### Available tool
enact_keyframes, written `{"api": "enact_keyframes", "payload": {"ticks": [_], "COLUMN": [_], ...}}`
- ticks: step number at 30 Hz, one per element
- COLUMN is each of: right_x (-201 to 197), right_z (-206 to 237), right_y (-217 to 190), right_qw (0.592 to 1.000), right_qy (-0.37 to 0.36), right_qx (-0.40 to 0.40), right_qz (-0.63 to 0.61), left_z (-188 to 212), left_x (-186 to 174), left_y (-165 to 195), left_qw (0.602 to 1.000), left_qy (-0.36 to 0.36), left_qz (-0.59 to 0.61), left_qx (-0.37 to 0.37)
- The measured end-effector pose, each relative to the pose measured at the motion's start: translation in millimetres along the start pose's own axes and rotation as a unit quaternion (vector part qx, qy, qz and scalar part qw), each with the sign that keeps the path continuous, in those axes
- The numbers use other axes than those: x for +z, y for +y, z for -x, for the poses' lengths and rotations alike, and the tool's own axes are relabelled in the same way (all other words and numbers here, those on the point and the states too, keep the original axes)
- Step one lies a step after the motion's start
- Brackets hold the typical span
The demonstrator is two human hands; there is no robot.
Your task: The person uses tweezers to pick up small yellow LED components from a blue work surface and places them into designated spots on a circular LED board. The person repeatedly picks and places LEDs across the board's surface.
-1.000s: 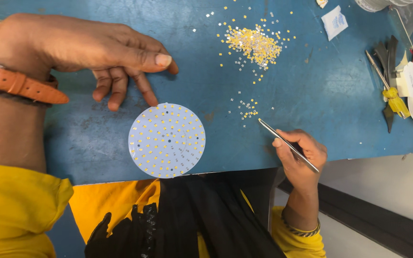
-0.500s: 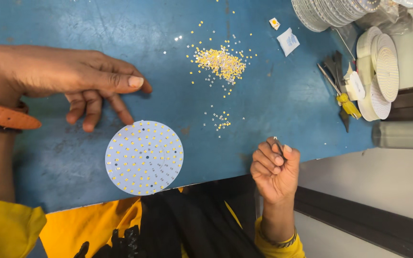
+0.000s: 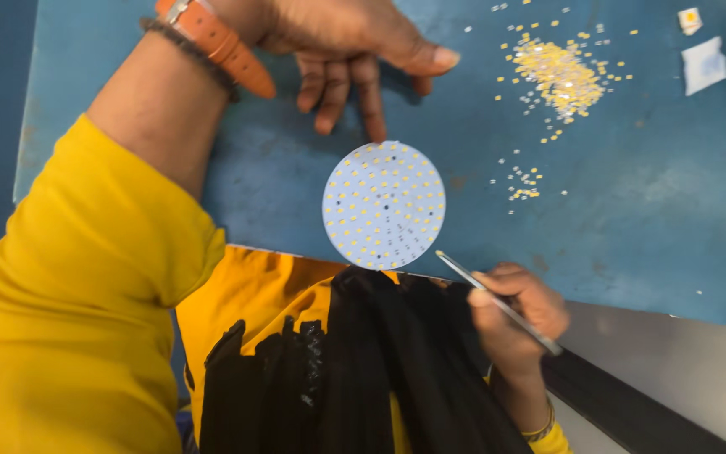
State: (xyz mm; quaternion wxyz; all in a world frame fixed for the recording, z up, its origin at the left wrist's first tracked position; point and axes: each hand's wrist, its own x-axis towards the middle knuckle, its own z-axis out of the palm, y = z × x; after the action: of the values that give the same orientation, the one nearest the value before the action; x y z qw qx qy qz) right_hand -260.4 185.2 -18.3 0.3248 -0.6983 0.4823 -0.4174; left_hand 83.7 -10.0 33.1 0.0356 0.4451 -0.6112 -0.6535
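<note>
I see my right hand (image 3: 514,315) has turned since half a second ago: then curled with the tweezers (image 3: 497,301) mostly hidden, now gripping them, tip just beside the disc (image 3: 384,204) at the table (image 3: 649,210) edge. Left hand (image 3: 355,42) rests loose, empty, fingertip touching the disc, wrist cut off

Bright, even overhead light, soft shadows, slight motion blur at edges.

A round white LED board (image 3: 384,205) dotted with small yellow chips lies on a blue counter (image 3: 649,210). The left hand (image 3: 355,42) rests above it, one fingertip touching its upper edge. The right hand (image 3: 514,315) holds slim metal tweezers (image 3: 497,303) in a closed grip, tips just beside the board's lower right rim. A pile of loose yellow chips (image 3: 558,74) sits well apart.
</note>
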Motion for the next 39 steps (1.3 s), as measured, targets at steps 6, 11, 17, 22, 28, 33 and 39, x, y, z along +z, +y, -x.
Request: {"api": "enact_keyframes", "payload": {"ticks": [6,11,17,22,28,33,39], "right_x": [8,6,5,5,5,0,-12], "right_z": [-14,-16,-18,-18,-18,-17,-38], "right_y": [-10,-11,-12,-15,-15,-13,1], "right_qw": [0.989,0.986,0.987,0.99,0.987,0.991,0.989], "right_qy": [-0.062,-0.078,-0.09,-0.09,-0.101,-0.081,-0.114], "right_qx": [-0.099,-0.102,-0.076,-0.054,-0.055,-0.046,-0.073], "right_qz": [0.089,0.109,0.109,0.096,0.109,0.094,0.066], "left_z": [-1,-2,-5,-6,-3,-4,-4], "left_x": [4,5,4,4,4,3,5], "left_y": [-3,-6,-7,-7,-6,-5,-6], "left_qw": [0.998,0.997,0.997,0.997,0.997,0.998,0.997], "left_qy": [0.035,0.048,0.044,0.044,0.04,0.026,0.038], "left_qz": [-0.006,-0.006,-0.015,-0.015,-0.026,-0.017,-0.022], "left_qx": [0.044,0.064,0.06,0.056,0.067,0.055,0.057]}}
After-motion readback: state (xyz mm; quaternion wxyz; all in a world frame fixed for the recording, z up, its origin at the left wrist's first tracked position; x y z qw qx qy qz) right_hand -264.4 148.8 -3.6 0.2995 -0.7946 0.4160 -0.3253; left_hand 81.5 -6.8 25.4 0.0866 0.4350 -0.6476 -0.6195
